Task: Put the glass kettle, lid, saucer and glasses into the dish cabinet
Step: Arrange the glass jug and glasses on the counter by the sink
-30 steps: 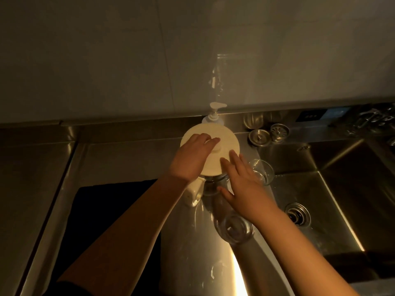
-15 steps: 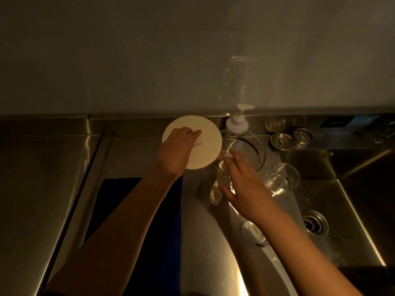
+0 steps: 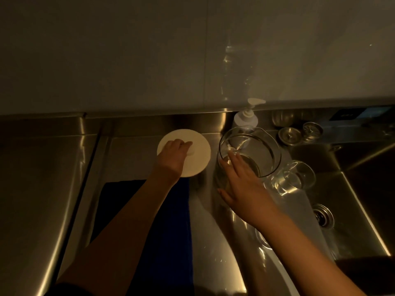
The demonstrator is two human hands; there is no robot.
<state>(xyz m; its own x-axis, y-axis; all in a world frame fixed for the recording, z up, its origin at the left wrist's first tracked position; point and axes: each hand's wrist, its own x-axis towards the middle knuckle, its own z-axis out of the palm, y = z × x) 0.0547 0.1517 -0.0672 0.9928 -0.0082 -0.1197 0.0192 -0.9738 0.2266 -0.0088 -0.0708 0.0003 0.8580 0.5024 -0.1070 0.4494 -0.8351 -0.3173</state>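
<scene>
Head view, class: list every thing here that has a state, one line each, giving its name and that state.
lid: off the kettle, held by its knob.
left hand: grips the lid's knob.
glass kettle: upright, uncovered.
right hand: fingers straight, on the kettle's near wall.
glass: upright beside the kettle.
soap dispenser: upright behind the kettle.
blue cloth: spread flat on the counter.

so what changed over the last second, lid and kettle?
The left hand, gripping the knob of the white lid, lifted it off the glass kettle and carried it left; it is now beside the kettle, above the blue cloth's far edge. The kettle's mouth is now open. The right hand stayed on the kettle's near side, fingers straight. The glass, soap dispenser and sink strainers stayed put.
</scene>
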